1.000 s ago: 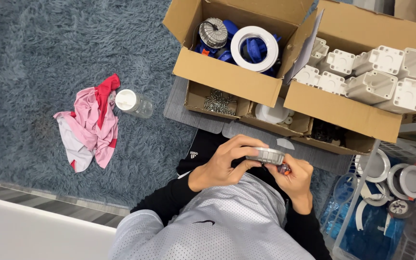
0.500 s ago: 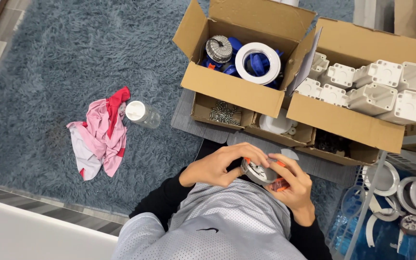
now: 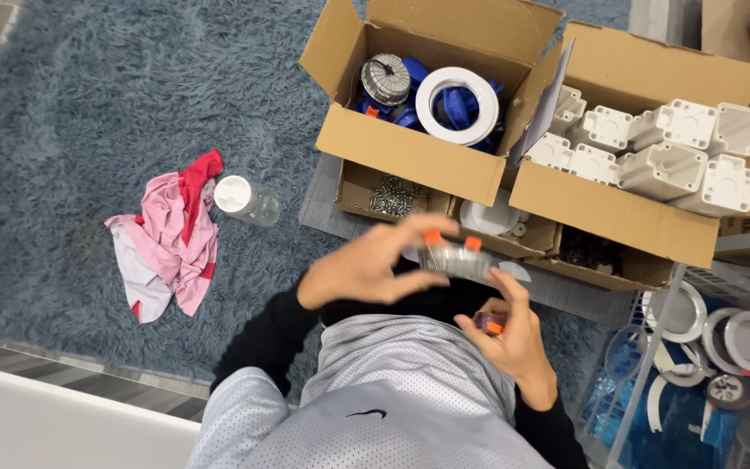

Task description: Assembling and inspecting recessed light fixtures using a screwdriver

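My left hand (image 3: pixel 366 265) grips a round silver metal fitting (image 3: pixel 451 258) with orange clips on its top, held up in front of my chest. My right hand (image 3: pixel 509 334) sits just below and to the right of it, fingers curled round a small orange-tipped tool (image 3: pixel 488 324). Both hands hover over my lap, close to the front of the cardboard boxes. The fitting is motion-blurred.
An open cardboard box (image 3: pixel 410 152) holds a white ring and blue parts; a second box (image 3: pixel 618 208) holds white plastic housings. Shallow trays of screws (image 3: pixel 392 195) lie in front. A pink cloth (image 3: pixel 171 239) and a clear jar (image 3: pixel 245 200) rest on the blue rug. A wire basket (image 3: pixel 722 339) stands right.
My left hand has lifted the silver fitting up and away from my right hand, which had been pressed to it. My head has shifted, so the boxes look nearer.
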